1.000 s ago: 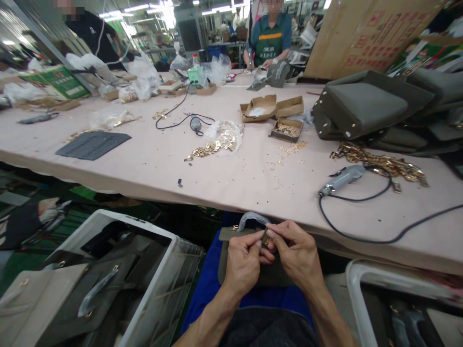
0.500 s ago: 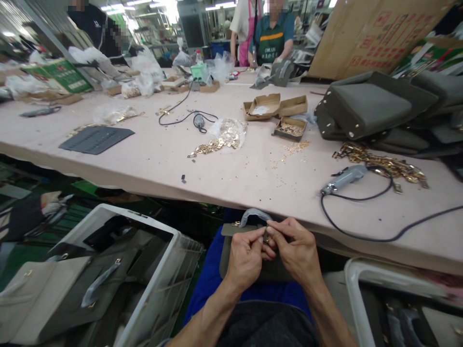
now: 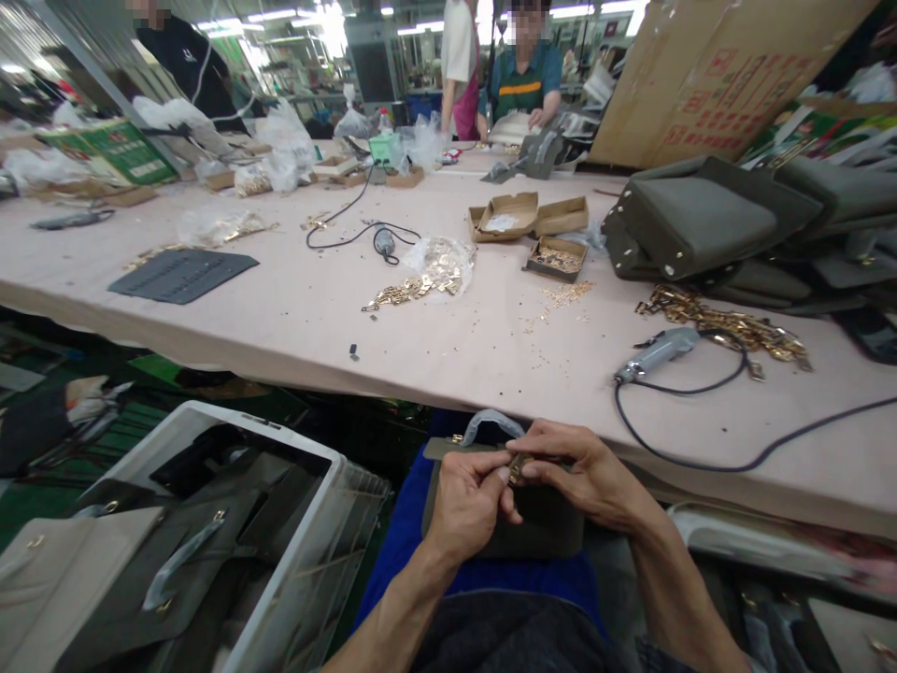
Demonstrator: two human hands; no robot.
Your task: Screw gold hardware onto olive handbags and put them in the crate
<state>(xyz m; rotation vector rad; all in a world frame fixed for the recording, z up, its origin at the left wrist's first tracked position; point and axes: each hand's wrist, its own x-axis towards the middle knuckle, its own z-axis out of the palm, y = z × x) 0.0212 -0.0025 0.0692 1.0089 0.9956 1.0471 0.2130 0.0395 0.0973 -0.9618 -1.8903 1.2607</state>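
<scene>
1. A view from the wearer's head looks down at two bare hands working over the lap, just below the near edge of a long, pale pink counter.
2. The left hand and right hand meet fingertip to fingertip. Each grip is closed to a fine pinch of thumb and forefinger on one small gold fitting, shiny metal and roughly oblong.
3. The fitting sits at the top edge of a flat olive-grey bag with a smooth, matte, leather-like surface. It is too small and too covered by fingers to tell whether it is fixed to the bag.
4. The bag lies on the lap over a blue cloth. Its curved handle, wrapped in pale, cloudy plastic, arches up just behind the hands.
5. On the counter to the right lies a grey electric screwdriver, slim and cylindrical, with a black cord looping towards the near edge.
6. Beyond it is a tangled heap of gold chain, next to stacked olive bags with metal studs.
7. In the middle of the counter are a crinkled clear bag of gold parts and shallow cardboard boxes.
8. Low on the left stands a white plastic crate, rectangular, holding more grey bags.
</scene>
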